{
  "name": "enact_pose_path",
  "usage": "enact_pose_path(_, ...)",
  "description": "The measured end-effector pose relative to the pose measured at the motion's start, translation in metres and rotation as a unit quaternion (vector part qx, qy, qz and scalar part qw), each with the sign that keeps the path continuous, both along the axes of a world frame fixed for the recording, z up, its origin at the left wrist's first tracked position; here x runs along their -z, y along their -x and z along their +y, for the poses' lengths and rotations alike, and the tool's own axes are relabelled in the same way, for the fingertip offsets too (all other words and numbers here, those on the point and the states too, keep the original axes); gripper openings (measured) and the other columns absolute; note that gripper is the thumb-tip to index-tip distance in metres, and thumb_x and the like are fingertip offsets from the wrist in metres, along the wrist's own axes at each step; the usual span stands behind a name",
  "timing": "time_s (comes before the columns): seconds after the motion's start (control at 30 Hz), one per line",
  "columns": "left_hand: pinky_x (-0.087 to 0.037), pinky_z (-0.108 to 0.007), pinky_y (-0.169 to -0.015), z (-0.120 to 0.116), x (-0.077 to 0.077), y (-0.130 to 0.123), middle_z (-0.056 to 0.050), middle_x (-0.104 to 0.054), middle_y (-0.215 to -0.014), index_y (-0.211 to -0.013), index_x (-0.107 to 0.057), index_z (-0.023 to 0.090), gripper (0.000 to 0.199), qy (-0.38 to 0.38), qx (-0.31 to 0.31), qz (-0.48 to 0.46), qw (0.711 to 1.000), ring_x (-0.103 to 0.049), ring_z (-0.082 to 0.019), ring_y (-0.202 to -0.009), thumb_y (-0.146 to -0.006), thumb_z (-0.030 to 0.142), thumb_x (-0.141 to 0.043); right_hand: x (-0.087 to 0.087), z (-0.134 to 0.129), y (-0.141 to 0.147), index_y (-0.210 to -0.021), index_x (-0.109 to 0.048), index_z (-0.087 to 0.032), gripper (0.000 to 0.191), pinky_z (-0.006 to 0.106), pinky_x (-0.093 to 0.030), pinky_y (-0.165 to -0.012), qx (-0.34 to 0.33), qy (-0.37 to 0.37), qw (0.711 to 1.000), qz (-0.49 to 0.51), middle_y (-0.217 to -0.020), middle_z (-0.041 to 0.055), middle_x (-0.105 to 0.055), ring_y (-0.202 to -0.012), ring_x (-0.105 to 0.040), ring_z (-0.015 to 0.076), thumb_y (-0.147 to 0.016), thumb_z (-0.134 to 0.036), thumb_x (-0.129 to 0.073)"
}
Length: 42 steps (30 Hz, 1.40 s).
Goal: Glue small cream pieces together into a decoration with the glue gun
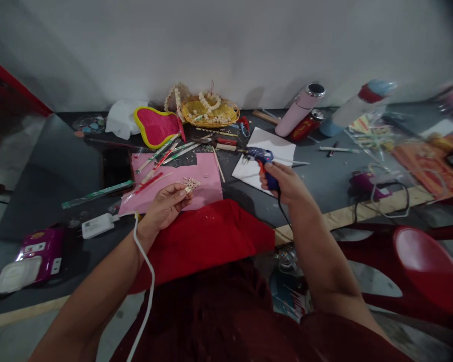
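Note:
Pinched between the fingertips of my left hand (169, 203) is a small pale piece (188, 190), too small to make out fully. It is just in front of a cluster of small pale pieces (192, 182) over the pink paper (211, 186). My right hand (287, 183) is wrapped round the handle of a blue hot glue gun (263, 156) with an orange trigger. The gun's nozzle points left, and a translucent glue stick (301, 163) sticks out behind it. Beneath the gun lies a white sheet (249, 173).
A yellow basket (211, 119) holds pale beaded pieces by the wall. A pink flask (300, 109), a red can (306, 125) and a bottle (347, 113) stand right of it. A white cable (151, 281) crosses my left forearm; a black phone (117, 168) lies left.

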<state>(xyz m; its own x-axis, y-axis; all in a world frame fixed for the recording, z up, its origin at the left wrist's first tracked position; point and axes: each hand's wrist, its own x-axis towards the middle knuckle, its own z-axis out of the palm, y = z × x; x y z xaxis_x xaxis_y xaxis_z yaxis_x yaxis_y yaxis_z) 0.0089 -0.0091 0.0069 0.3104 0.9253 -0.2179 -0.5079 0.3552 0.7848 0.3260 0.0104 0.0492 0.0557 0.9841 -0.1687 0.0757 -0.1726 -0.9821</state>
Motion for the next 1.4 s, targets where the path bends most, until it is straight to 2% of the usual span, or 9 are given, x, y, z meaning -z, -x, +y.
enact_pose_path(0.1,-0.053,-0.021,-0.067,0.000,-0.001,0.001,-0.002,-0.066,-0.077,-0.081,-0.065,0.015,0.015,-0.002,-0.009,-0.011,1.000,-0.063,-0.010,-0.072,-0.070,0.020,-0.074,0.000,-0.008,0.036,-0.087,-0.054,-0.019,0.027,0.020,-0.042,-0.047,-0.067,0.005,0.996,0.059,-0.065,-0.0031,-0.054,-0.052,-0.049,0.0077,-0.076,-0.040,-0.066)
enact_pose_path(0.2,-0.053,-0.020,-0.066,0.000,-0.001,0.001,-0.001,-0.066,-0.076,-0.080,-0.064,0.015,0.017,0.002,-0.021,-0.020,1.000,-0.063,-0.010,-0.072,-0.069,0.021,-0.075,0.007,-0.013,0.066,-0.097,-0.052,-0.019,0.027,0.022,-0.045,-0.053,-0.134,-0.026,0.984,0.111,-0.084,0.0013,-0.062,-0.060,-0.052,0.0081,-0.077,-0.033,-0.064)
enact_pose_path(0.27,-0.052,-0.020,-0.065,0.000,-0.002,0.001,-0.001,-0.066,-0.075,-0.080,-0.065,0.015,0.019,0.001,-0.031,-0.019,0.999,-0.063,-0.010,-0.070,-0.068,0.022,-0.076,0.015,-0.015,0.078,-0.100,-0.050,-0.019,0.030,0.022,-0.044,-0.053,-0.171,-0.043,0.974,0.143,-0.094,0.0037,-0.063,-0.061,-0.052,0.0077,-0.077,-0.031,-0.065)
enact_pose_path(0.33,-0.052,-0.019,-0.064,0.001,-0.003,0.001,-0.001,-0.066,-0.075,-0.081,-0.065,0.015,0.019,-0.002,-0.037,-0.015,0.999,-0.063,-0.009,-0.069,-0.067,0.021,-0.077,0.023,-0.017,0.084,-0.098,-0.049,-0.019,0.030,0.023,-0.043,-0.052,-0.195,-0.047,0.967,0.159,-0.094,0.0042,-0.062,-0.060,-0.050,0.0072,-0.076,-0.031,-0.067)
enact_pose_path(0.53,-0.051,-0.018,-0.063,0.002,-0.006,0.000,-0.001,-0.068,-0.073,-0.080,-0.066,0.015,0.020,0.013,-0.030,-0.005,0.999,-0.063,-0.009,-0.066,-0.065,0.021,-0.078,0.032,-0.020,0.083,-0.099,-0.048,-0.020,0.029,0.024,-0.044,-0.055,-0.243,-0.029,0.955,0.171,-0.094,0.0035,-0.057,-0.061,-0.048,0.0077,-0.082,-0.039,-0.061)
enact_pose_path(0.7,-0.052,-0.020,-0.064,0.002,-0.004,0.001,-0.002,-0.068,-0.074,-0.080,-0.065,0.015,0.021,0.013,-0.024,-0.006,1.000,-0.064,-0.010,-0.068,-0.065,0.023,-0.078,0.034,-0.019,0.081,-0.100,-0.046,-0.022,0.025,0.023,-0.043,-0.054,-0.266,-0.041,0.950,0.159,-0.084,0.0000,-0.053,-0.059,-0.046,0.0072,-0.085,-0.038,-0.058)
enact_pose_path(1.4,-0.053,-0.020,-0.067,0.002,0.000,0.004,-0.003,-0.070,-0.076,-0.082,-0.065,0.013,0.021,-0.003,0.002,-0.023,1.000,-0.065,-0.010,-0.070,-0.068,0.024,-0.077,0.039,-0.020,0.080,-0.102,-0.042,-0.021,0.020,0.023,-0.041,-0.055,-0.289,-0.076,0.945,0.133,-0.081,-0.0012,-0.049,-0.060,-0.045,0.0065,-0.090,-0.034,-0.052)
